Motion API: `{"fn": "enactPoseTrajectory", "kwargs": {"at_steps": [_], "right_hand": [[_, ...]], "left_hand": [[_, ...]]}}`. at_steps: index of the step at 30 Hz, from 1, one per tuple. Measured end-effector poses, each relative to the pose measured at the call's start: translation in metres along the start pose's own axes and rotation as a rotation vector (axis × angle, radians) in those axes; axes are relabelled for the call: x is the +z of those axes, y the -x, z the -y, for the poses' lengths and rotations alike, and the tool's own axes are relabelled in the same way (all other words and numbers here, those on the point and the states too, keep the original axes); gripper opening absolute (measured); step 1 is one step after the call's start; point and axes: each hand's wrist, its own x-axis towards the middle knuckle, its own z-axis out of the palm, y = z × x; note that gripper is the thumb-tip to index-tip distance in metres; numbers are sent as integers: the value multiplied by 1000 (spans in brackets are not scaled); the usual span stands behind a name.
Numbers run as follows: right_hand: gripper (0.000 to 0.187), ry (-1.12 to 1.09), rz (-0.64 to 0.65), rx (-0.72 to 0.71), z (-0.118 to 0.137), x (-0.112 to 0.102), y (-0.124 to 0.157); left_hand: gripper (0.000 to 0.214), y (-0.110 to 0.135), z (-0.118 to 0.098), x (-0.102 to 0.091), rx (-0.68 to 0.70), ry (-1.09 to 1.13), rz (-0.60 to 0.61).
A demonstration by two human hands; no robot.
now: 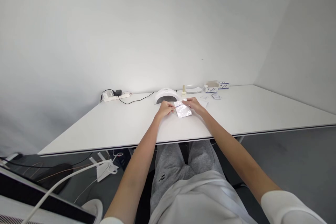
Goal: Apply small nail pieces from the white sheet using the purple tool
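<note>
A small shiny plastic packet [184, 112] is held up between my two hands, just above the white table. My left hand [166, 108] pinches its left edge with curled fingers. At the upper right edge, my right hand [193, 103] grips the same packet, thumb across its face. The packet is silvery and see-through in places; what it contains is too small to tell. Right behind my hands stands a white dome-shaped nail lamp [166, 93]. A small bottle with a gold-coloured cap [183, 91] is close behind the packet.
White sheets [193, 90] lie behind the bottle. Further right are an open carton [211, 86], another box [224, 85] and a small flat packet [216, 96]. A power strip [115, 96] with a black adapter and cable sits at the back left of the table [105, 126].
</note>
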Motion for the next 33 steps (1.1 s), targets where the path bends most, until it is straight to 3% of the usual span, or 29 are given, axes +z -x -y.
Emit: {"fn": "enactPoseTrajectory", "kwargs": {"at_steps": [6, 21, 33], "right_hand": [[40, 58, -92, -22, 0, -3, -1], [30, 82, -234, -4, -8, -10, -8], [38, 61, -84, 11, -5, -1, -3]], "left_hand": [[12, 1, 0, -1, -11, 6, -7], [12, 0, 1, -3, -37, 58, -121], [14, 1, -3, -4, -29, 115, -184]]}}
